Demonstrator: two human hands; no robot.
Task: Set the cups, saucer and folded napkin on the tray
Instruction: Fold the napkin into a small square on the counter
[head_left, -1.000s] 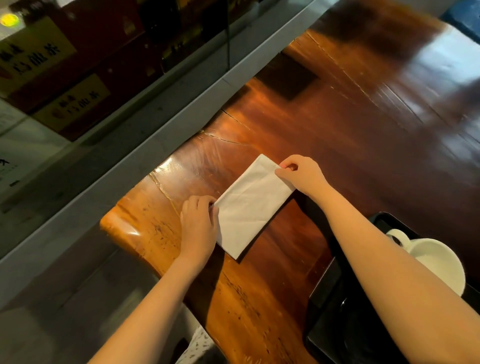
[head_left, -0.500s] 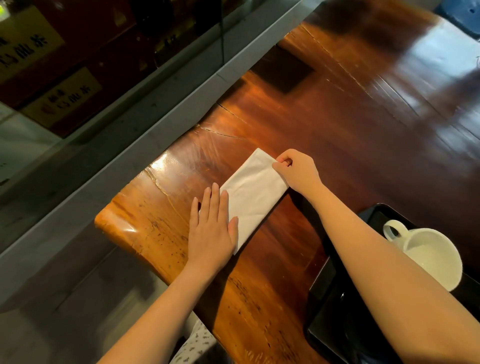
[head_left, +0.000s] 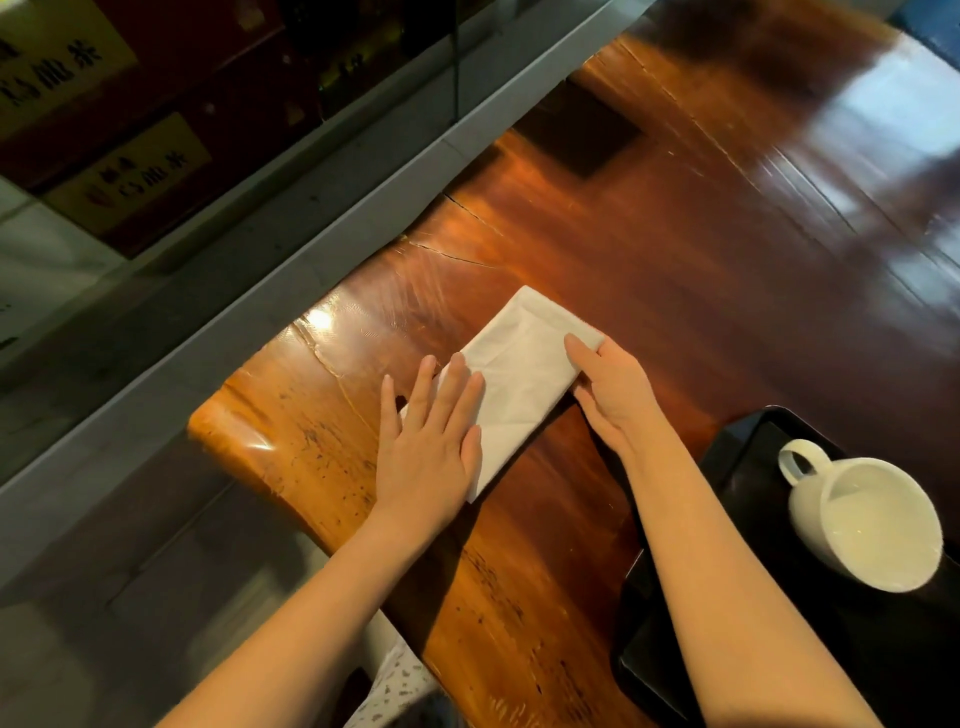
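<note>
A white folded napkin was laid at a slant on the glossy brown wooden table, near the table's rounded end. The left hand was pressed flat upon the napkin's nearer end, palm down, with the fingers spread and nothing gripped. The right hand was placed at the napkin's far right corner, the thumb laid on top of the paper and the other fingers set along its edge; whether the corner was pinched between them could not be told. Creases were seen across the napkin's middle, and its upper end was left uncovered on the wood.

To the right, a black tray was set on the table, partly hidden by the right forearm. A white cup was stood on the tray, its handle turned towards the upper left and its inside seen to be pale. The napkin was kept well apart from the tray, wholly on the bare wood. Beyond the table's left edge a grey ledge was seen running diagonally, and behind it dark panels with yellow signs, the writing too blurred to be read
</note>
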